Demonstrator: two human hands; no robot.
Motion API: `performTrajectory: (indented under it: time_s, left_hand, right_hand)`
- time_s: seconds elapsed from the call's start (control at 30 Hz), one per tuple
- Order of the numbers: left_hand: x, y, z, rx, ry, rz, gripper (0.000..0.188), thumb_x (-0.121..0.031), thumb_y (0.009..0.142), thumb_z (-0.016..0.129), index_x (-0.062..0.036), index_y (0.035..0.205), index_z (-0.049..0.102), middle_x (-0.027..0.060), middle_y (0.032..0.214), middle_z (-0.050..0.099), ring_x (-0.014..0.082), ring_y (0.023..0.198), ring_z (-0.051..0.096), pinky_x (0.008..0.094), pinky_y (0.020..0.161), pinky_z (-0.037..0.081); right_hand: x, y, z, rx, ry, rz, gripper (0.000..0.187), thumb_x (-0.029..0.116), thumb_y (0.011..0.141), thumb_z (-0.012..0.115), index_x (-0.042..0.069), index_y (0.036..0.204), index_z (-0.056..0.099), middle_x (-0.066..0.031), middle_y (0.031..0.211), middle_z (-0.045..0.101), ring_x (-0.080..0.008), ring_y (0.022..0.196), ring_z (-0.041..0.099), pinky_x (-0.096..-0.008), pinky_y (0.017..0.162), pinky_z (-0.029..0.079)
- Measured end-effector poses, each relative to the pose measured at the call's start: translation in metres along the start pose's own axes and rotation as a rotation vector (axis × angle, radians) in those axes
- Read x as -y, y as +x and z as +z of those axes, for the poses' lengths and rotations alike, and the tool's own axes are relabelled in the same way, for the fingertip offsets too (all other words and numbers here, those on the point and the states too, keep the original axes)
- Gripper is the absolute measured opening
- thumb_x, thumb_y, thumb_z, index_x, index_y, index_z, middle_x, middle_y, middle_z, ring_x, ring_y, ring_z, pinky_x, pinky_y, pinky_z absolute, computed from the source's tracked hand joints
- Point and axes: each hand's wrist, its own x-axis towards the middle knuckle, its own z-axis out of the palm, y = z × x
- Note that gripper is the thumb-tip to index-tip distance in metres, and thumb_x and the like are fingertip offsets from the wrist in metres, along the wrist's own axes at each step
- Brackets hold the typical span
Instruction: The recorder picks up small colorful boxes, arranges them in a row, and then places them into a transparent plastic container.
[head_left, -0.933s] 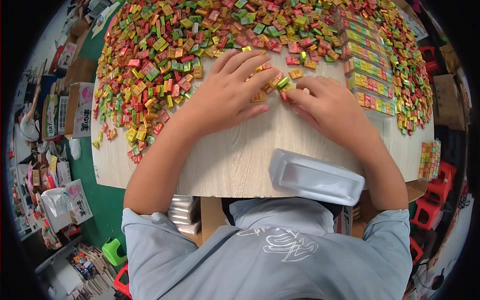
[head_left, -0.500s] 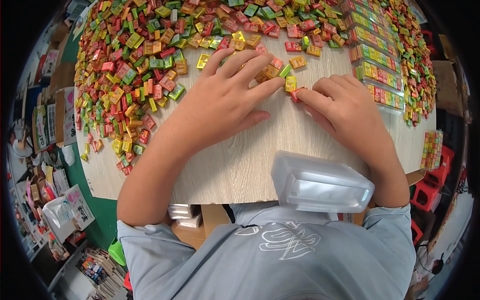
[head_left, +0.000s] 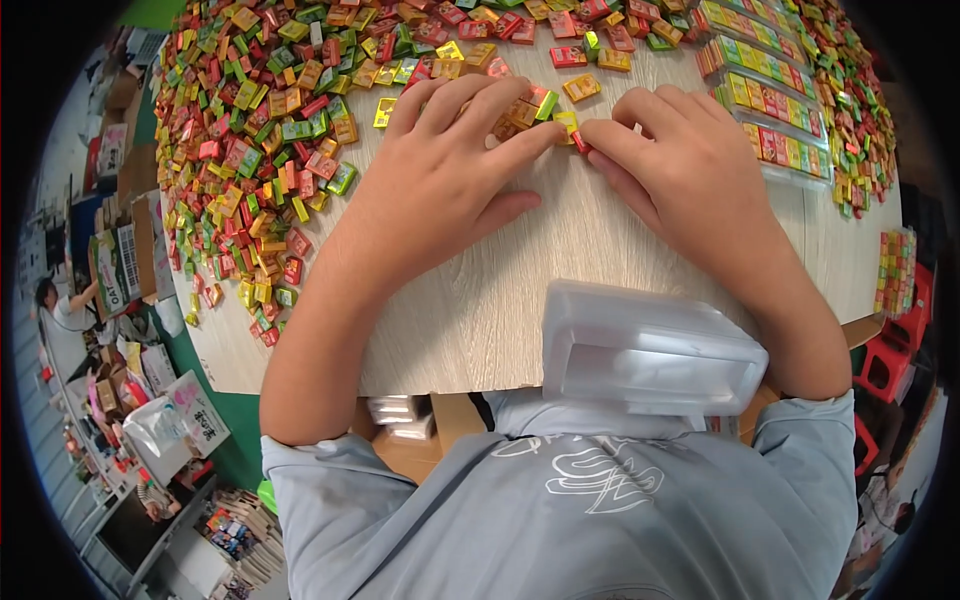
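Red, green, yellow and orange small wrapped boxes (head_left: 250, 130) lie heaped at left, probably kept aside to leave the pale wood-grain table (head_left: 450, 330) free. Beside them the left hand (head_left: 440, 165) spreads loosely palm down, gripping nothing visible, perhaps steadying the orange boxes (head_left: 520, 113). Its index tip meets a small yellow box (head_left: 568, 122); the half-curled right hand (head_left: 685, 165) touches a small red box (head_left: 580, 144) (whether pinched, I cannot tell). Nearer the body sits a clear rectangular plastic tray (head_left: 650, 380), seemingly for easy reach; farther right, filled clear trays (head_left: 800, 173) stand in a row.

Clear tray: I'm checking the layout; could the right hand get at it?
Probably yes: the tray lies uncovered on the near side of the right hand, with nothing seen between them.
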Motion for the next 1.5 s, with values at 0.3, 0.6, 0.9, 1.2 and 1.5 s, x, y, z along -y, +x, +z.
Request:
performTrajectory:
  time_s: [0.3, 0.6, 0.9, 1.2, 1.5]
  left_hand:
    - [-0.001, 0.002, -0.002, 0.038, 0.029, -0.009, 0.057, -0.038, 0.088, 0.077, -0.0205, 0.14, 0.066, 0.0045, 0.154, 0.053, 0.0306, 0.139, 0.048, 0.0483, 0.116, 0.037]
    - [-0.004, 0.002, -0.001, 0.021, 0.071, 0.031, 0.06, -0.037, 0.089, 0.077, -0.0127, 0.142, 0.063, 0.0035, 0.154, 0.056, 0.0288, 0.134, 0.051, 0.0464, 0.113, 0.04]
    - [-0.004, 0.0, -0.005, 0.037, 0.038, 0.024, 0.062, -0.034, 0.088, 0.079, -0.0123, 0.143, 0.063, 0.0043, 0.146, 0.059, 0.0319, 0.132, 0.05, 0.0456, 0.114, 0.039]
    - [-0.007, -0.001, -0.005, 0.053, -0.021, 0.039, 0.062, -0.034, 0.085, 0.081, -0.0121, 0.141, 0.065, 0.0042, 0.145, 0.059, 0.0325, 0.132, 0.049, 0.0468, 0.113, 0.04]
    - [-0.013, 0.0, -0.007, 0.092, -0.073, 0.065, 0.061, -0.033, 0.083, 0.08, -0.0104, 0.139, 0.066, 0.0046, 0.143, 0.06, 0.0319, 0.133, 0.049, 0.0464, 0.115, 0.04]
  right_hand:
    - [-0.006, -0.002, 0.01, -0.059, -0.011, 0.039, 0.026, 0.02, 0.087, 0.078, 0.011, 0.111, 0.074, -0.005, 0.097, 0.066, -0.0244, 0.094, 0.065, -0.0397, 0.084, 0.05]
    - [-0.007, -0.008, 0.007, -0.029, 0.075, 0.026, 0.016, 0.018, 0.089, 0.077, 0.009, 0.101, 0.072, -0.0071, 0.098, 0.066, -0.0266, 0.094, 0.064, -0.0409, 0.085, 0.049]
    - [-0.001, -0.013, 0.001, 0.006, 0.159, 0.079, 0.022, 0.018, 0.091, 0.076, 0.007, 0.108, 0.07, -0.0088, 0.1, 0.065, -0.0298, 0.092, 0.066, -0.0429, 0.082, 0.05]
    - [0.011, -0.013, 0.001, 0.132, 0.18, 0.235, 0.04, 0.018, 0.09, 0.076, 0.005, 0.126, 0.062, -0.0105, 0.104, 0.063, -0.0309, 0.095, 0.068, -0.043, 0.081, 0.055]
    - [0.004, -0.016, 0.001, 0.073, 0.226, 0.143, 0.036, 0.014, 0.09, 0.074, 0.005, 0.124, 0.066, -0.0106, 0.106, 0.064, -0.0319, 0.097, 0.067, -0.0427, 0.081, 0.056]
